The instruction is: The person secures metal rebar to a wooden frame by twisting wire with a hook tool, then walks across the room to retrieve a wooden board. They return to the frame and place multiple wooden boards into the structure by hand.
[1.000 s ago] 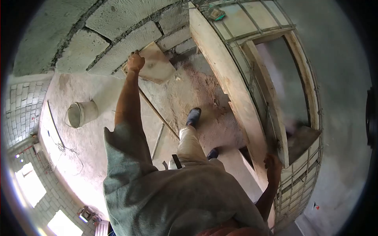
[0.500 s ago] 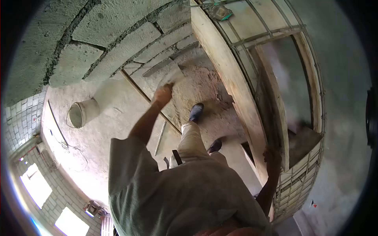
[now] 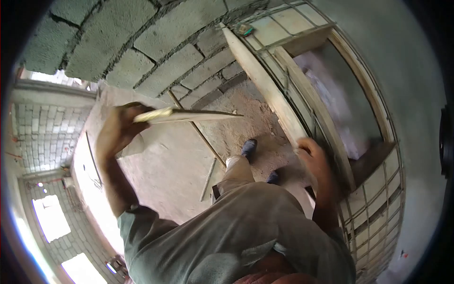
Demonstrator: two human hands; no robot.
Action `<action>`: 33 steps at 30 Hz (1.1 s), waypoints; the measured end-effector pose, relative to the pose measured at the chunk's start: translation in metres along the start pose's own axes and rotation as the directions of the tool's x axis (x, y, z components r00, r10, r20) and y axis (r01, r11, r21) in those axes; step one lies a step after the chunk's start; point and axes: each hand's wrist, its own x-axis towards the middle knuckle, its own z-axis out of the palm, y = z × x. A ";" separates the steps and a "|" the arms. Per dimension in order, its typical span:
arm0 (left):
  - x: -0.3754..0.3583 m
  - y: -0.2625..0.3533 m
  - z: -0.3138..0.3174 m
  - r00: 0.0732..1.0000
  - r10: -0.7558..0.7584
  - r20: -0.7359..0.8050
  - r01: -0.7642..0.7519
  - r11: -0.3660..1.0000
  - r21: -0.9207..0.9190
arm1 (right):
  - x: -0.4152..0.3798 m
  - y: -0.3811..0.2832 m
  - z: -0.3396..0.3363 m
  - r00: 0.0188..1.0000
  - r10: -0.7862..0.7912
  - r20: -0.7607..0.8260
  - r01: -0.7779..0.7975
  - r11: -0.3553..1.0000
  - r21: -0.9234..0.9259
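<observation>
Raised at the left, my left hand [image 3: 118, 130] is closed around the near end of a thin flat board-like piece [image 3: 189, 116]. This piece looks pale and wood-like, is seen nearly edge-on, and narrows toward its far end. On the other side, my right hand [image 3: 313, 154] has its fingers curled at the edge of a long wooden plank [image 3: 267, 85]. That plank runs along the side of a wooden frame [image 3: 314, 97] with an open rectangular middle. Slight blur hides the exact contact of the right fingers.
Wire or rebar mesh [image 3: 373, 208] covers parts of the frame. A tape measure [image 3: 245, 30] lies near its far end. A block wall [image 3: 165, 45] rises ahead. A pole [image 3: 203, 135] and a short bar [image 3: 208, 180] lie on the dusty floor; a bucket [image 3: 135, 146] is partly behind my left arm.
My left hand has come up and leftward from low over the floor, bringing the flat piece nearer. My right hand has moved forward along the plank. The view has shifted.
</observation>
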 end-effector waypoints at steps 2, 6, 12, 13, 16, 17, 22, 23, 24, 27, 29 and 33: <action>-0.035 0.075 -0.050 0.999 -0.033 -0.022 0.035 0.994 0.107 | -0.004 -0.023 0.009 0.978 -0.204 0.039 0.204 0.979 -0.002; -0.146 0.022 -0.197 0.980 0.081 -0.180 0.024 0.858 0.513 | -0.028 -0.089 0.001 0.781 -0.624 0.034 0.603 0.738 -0.302; -0.196 0.073 -0.315 0.619 0.104 -0.778 0.301 0.884 0.358 | -0.070 -0.145 -0.047 0.659 -0.735 -0.157 0.681 0.673 -0.291; -0.195 0.071 -0.322 0.570 0.092 -0.816 0.297 0.903 0.310 | -0.072 -0.145 -0.061 0.618 -0.758 -0.211 0.689 0.651 -0.320; -0.163 0.034 -0.320 0.532 0.014 -0.847 0.184 0.974 0.132 | -0.094 -0.154 -0.109 0.487 -0.801 -0.347 0.692 0.597 -0.407; -0.143 0.013 -0.313 0.562 -0.022 -0.827 0.107 0.993 0.046 | -0.110 -0.160 -0.125 0.478 -0.784 -0.396 0.592 0.621 -0.514; 0.020 0.075 -0.118 0.833 -0.113 -0.541 -0.039 0.965 -0.261 | -0.128 -0.157 -0.203 0.643 -0.571 -0.511 0.205 0.771 -0.603; 0.034 0.109 -0.065 0.863 -0.079 -0.499 -0.013 0.984 -0.177 | -0.124 -0.147 -0.217 0.641 -0.564 -0.520 0.186 0.772 -0.608; 0.058 0.105 -0.019 0.894 -0.145 -0.423 -0.042 0.915 -0.402 | -0.113 -0.129 -0.228 0.724 -0.472 -0.503 0.051 0.763 -0.644; 0.126 0.061 0.114 0.958 -0.168 -0.231 -0.011 0.785 -0.619 | -0.090 -0.059 -0.256 0.829 -0.325 -0.454 -0.094 0.721 -0.687; 0.144 0.068 0.187 0.975 -0.171 -0.145 -0.004 0.633 -0.774 | -0.082 -0.010 -0.264 0.868 -0.262 -0.422 -0.115 0.721 -0.683; 0.167 0.075 0.280 0.961 -0.273 -0.039 0.133 0.583 -0.802 | -0.089 0.046 -0.270 0.912 -0.070 -0.404 -0.240 0.706 -0.666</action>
